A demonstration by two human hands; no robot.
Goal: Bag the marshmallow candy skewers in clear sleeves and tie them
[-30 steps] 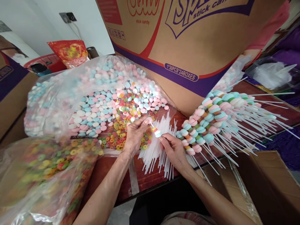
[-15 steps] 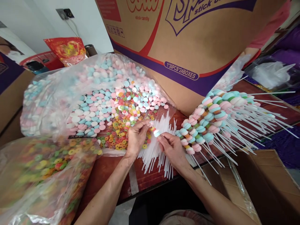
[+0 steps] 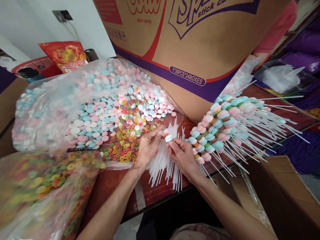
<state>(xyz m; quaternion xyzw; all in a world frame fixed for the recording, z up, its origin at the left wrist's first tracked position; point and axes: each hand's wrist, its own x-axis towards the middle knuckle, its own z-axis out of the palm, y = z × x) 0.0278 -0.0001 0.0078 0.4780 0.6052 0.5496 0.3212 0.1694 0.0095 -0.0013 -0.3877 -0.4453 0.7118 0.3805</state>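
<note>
Between my hands is a short candy stick, stacked with white, orange and pale blue pieces. My right hand pinches it just under the lowest blue piece; the stick below is hidden by the fingers. My left hand is closed, thumb and finger together at the stack's upper end; what sits between those fingertips is hidden. Beneath both hands lies a pile of white plastic sticks. Left of them are loose gummy rings and pink, white and blue marshmallow-like discs. Finished-looking candy sticks are heaped at right.
A large printed carton stands behind the candy. A clear bag of gummy rings lies front left. An opened cardboard box is at lower right. Beyond the carton, another person's pink sleeve shows. The red tabletop has a front edge near me.
The view has shifted slightly, so most things sit further left. My left fingers have moved closer to the stack, and a pink piece visible in them earlier is now hidden.
</note>
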